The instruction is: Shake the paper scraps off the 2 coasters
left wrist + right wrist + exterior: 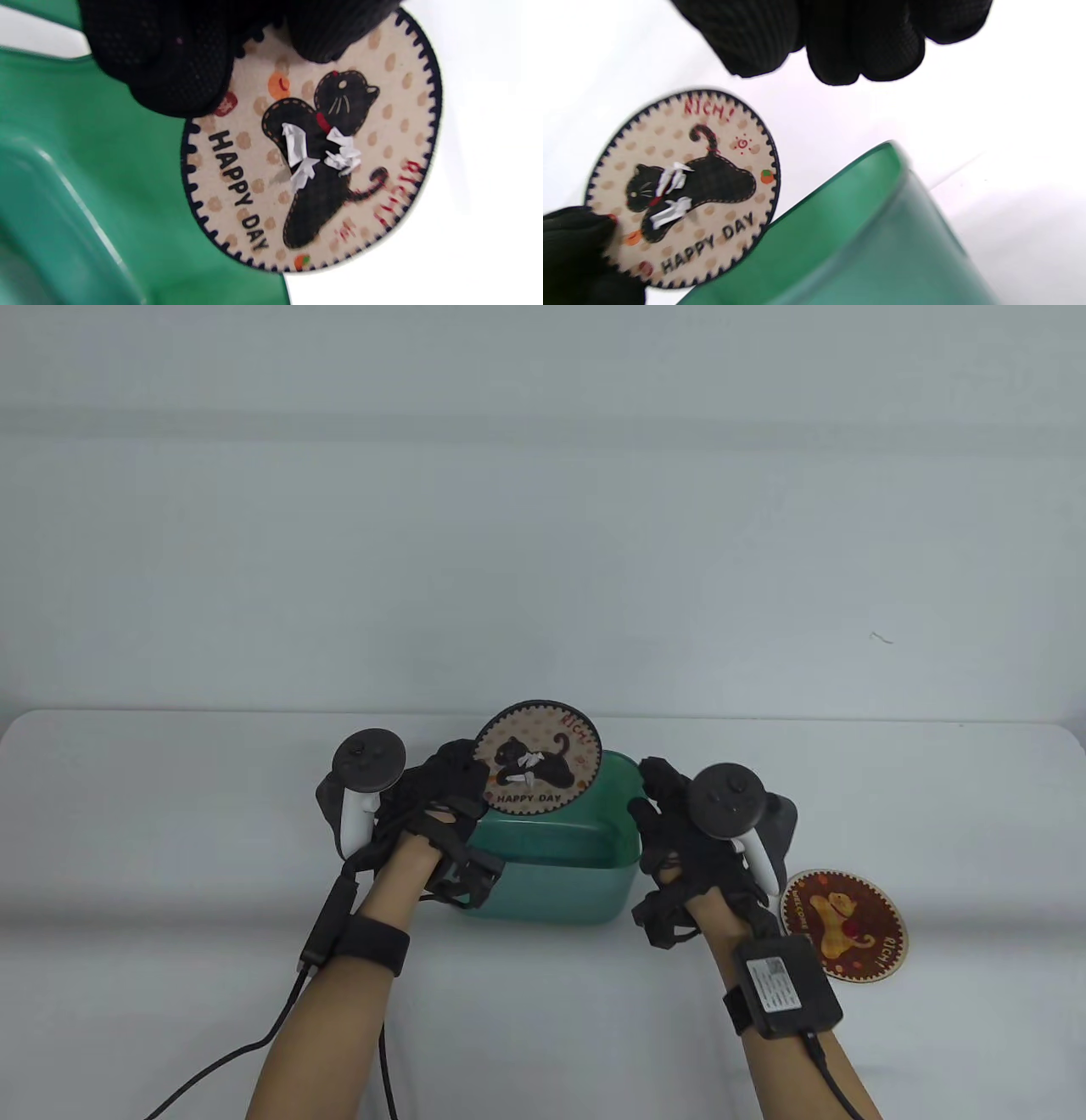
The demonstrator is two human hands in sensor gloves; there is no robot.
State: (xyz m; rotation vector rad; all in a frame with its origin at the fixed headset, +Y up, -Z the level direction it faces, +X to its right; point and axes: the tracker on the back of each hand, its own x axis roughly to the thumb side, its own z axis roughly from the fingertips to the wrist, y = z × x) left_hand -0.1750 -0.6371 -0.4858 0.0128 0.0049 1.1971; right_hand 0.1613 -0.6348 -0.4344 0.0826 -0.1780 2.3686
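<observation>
Glossy green plastic bin (585, 891). Matt printed coaster (314, 152) carrying crumpled white paper scraps (322, 156). Black knit cloth gloves (169, 51), dotted texture. Smooth matt white desk (170, 814).

The table view looks down from above and somewhat far, with the green bin (551, 861) near its bottom centre. Both wrist views sit very close beside the bin (85, 190) (861, 245), and share with it the cat coaster (537, 757) (314, 161) (687, 190).
</observation>
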